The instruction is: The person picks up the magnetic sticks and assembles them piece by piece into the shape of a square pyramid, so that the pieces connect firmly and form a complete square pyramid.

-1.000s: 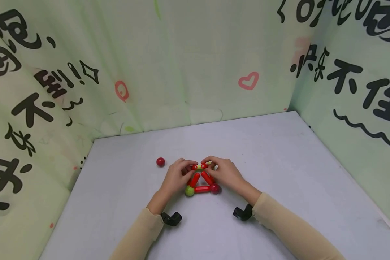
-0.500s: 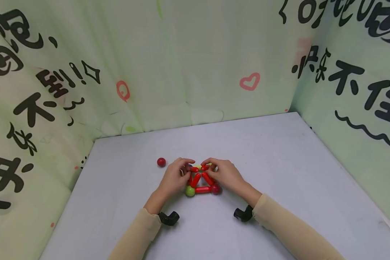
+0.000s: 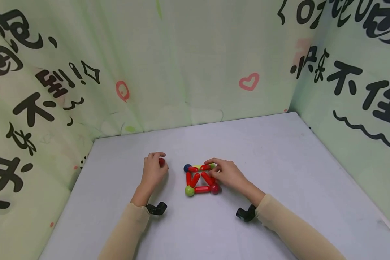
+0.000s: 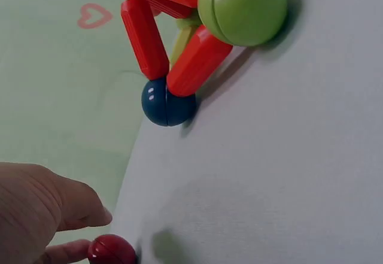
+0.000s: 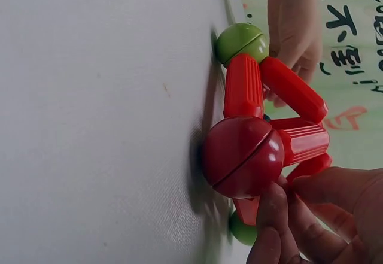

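Observation:
A frame of red magnetic rods point(image 3: 202, 189) and coloured balls stands on the table. Its corners are a blue ball point(image 4: 169, 102), a light green ball point(image 3: 190, 191), a dark red ball point(image 5: 242, 156) and another green ball point(image 5: 243, 228) at the far right. Several rods lean up and inward from the corners. My right hand point(image 3: 226, 173) pinches a red rod point(image 5: 312, 165) at the frame's right side. Off to the left, my left hand point(image 3: 154, 170) reaches around a loose red ball point(image 4: 112, 250); one finger is against it, and the thumb stands slightly apart.
The white table point(image 3: 263, 144) meets a pale green curtain point(image 3: 188, 72) with black writing at the back and sides. A yellow rod point(image 3: 198, 167) shows along the frame's far side. Black camera mounts point(image 3: 157, 208) hang at both wrists.
My left hand has let go of the far-left part of the frame and moved left to the loose red ball, uncovering the blue ball. My right hand stays at the frame.

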A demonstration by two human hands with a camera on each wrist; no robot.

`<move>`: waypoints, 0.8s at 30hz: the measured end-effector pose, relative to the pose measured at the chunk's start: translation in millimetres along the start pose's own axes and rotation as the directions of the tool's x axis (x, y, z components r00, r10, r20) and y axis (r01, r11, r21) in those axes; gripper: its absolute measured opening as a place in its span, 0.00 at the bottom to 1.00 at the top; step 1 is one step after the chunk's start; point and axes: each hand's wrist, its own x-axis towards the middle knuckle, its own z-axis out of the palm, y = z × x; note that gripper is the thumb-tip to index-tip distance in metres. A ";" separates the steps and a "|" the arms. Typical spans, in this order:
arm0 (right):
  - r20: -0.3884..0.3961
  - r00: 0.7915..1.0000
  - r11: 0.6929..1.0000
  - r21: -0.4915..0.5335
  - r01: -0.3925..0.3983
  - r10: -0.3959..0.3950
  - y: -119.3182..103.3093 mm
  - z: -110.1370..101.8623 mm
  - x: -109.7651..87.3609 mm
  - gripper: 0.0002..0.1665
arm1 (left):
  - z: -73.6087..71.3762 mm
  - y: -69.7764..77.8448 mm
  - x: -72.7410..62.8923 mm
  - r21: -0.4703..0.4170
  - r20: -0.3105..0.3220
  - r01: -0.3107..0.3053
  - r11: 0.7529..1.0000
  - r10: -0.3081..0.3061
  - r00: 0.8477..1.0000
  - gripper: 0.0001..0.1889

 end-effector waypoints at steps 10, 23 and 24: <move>-0.006 1.000 1.000 -0.012 -0.017 0.017 -3.4 0.6 0.5 0.20 | 7.8 -8.0 -2.1 -0.041 0.018 0.014 0.999 -0.013 1.000 0.12; -0.010 1.000 1.000 -0.005 -0.027 0.027 -2.4 3.1 2.5 0.19 | 4.7 18.9 -11.0 -0.161 0.044 -0.121 0.979 0.130 0.991 0.14; -0.011 1.000 1.000 -0.004 -0.026 0.026 -2.4 3.2 2.6 0.19 | 3.9 22.9 -12.2 -0.180 0.046 -0.145 0.973 0.156 0.987 0.14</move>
